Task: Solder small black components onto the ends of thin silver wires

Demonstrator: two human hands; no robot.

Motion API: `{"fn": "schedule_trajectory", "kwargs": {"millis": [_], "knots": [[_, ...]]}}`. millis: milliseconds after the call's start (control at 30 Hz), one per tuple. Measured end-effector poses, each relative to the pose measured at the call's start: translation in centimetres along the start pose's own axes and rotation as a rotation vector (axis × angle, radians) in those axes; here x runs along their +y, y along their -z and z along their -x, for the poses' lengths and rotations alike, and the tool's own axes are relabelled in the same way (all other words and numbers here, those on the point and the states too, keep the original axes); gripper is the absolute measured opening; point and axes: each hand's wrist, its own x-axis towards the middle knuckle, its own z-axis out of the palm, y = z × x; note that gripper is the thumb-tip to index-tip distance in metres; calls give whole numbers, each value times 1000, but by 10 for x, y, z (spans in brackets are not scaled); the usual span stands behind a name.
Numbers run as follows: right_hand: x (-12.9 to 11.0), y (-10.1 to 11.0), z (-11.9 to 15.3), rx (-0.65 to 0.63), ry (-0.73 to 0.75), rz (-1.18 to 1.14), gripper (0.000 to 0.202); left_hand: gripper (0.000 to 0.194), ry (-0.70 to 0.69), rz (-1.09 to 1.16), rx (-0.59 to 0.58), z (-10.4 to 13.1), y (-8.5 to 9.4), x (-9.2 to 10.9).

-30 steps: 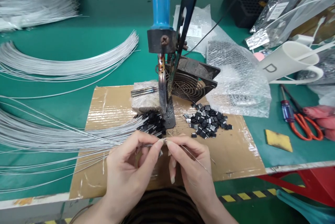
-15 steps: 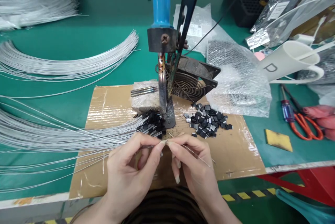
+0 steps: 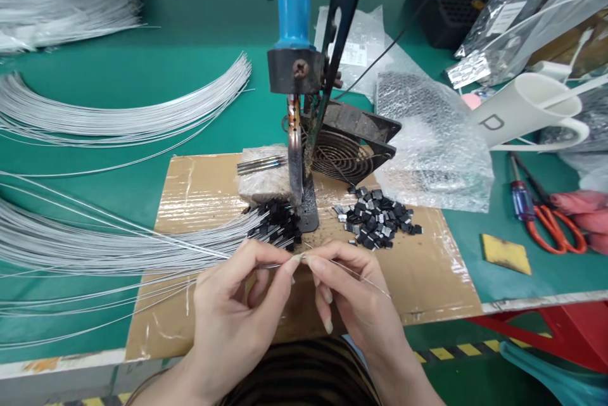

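Observation:
My left hand (image 3: 244, 308) pinches the ends of thin grey wires (image 3: 190, 250) that run in from the left. Its fingertips almost meet those of my right hand (image 3: 356, 292), which are closed on thin strands that stick out toward the lower right. The exact joint between the fingertips is too small to make out. Just behind my left hand lies a bundle of grey wires (image 3: 118, 247) with black connectors (image 3: 278, 222) at its ends. A pile of loose black connectors (image 3: 377, 219) sits on the cardboard (image 3: 427, 279) beyond my right hand.
A soldering iron (image 3: 294, 19) points down from a black stand, its tip above the cardboard. Behind are a small fan (image 3: 349, 143) and bubble wrap (image 3: 432, 140). A mug (image 3: 527, 108), scissors (image 3: 555, 228) and a yellow sponge (image 3: 506, 254) lie right; more wires (image 3: 128, 118) lie left.
My right hand has turned slightly and its lower fingers have shifted a little right and down. The strands in it have changed angle. My left hand has hardly moved.

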Motion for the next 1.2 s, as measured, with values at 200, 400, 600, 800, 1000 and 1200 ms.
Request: {"fn": "schedule_trajectory", "kwargs": {"millis": [200,400,600,800,1000,1200], "knots": [[5,-1,1,1,33,-57,13,7,-4,14,39,4,-5,-3],[18,-11,4,78,83,-151,11,8,-12,7,109,7,-12,-4],[25,-13,5,108,117,-111,12,5,53,49,119,7,-13,-1],[1,18,14,289,438,408,15,3,163,141,115,-5,-6,5],[-12,59,14,429,832,1344,14,4,204,143,83,-8,-1,4],[-11,65,5,294,907,1584,9,9,261,147,101,-8,-4,8]]}}
